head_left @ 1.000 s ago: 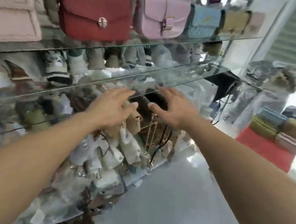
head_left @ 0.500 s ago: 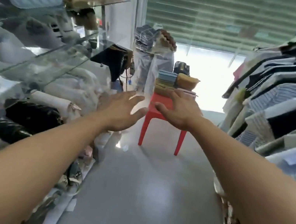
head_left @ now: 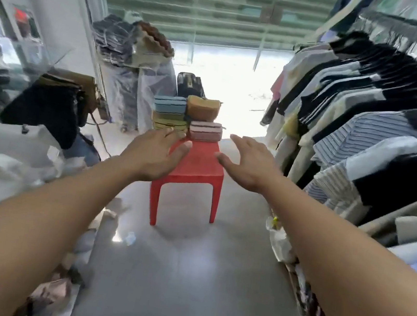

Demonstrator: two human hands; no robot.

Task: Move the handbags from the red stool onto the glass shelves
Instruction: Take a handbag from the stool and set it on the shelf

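A rack of hanging shirts [head_left: 372, 115] crowds the aisle's right side, with glass shelves [head_left: 23, 79] and plastic-wrapped bundles [head_left: 136, 86] on the left. A glossy grey floor [head_left: 183, 276] runs between them to the red stool [head_left: 195, 164]. At the far end of its moulded plastic seat, a blue handbag [head_left: 170, 104] sits on an olive handbag [head_left: 170, 122], and a tan handbag [head_left: 202, 107] sits above a pink handbag [head_left: 205, 131], all boxy. The left hand [head_left: 154, 153] and right hand [head_left: 248, 164] reach toward them, fingers spread, holding nothing.
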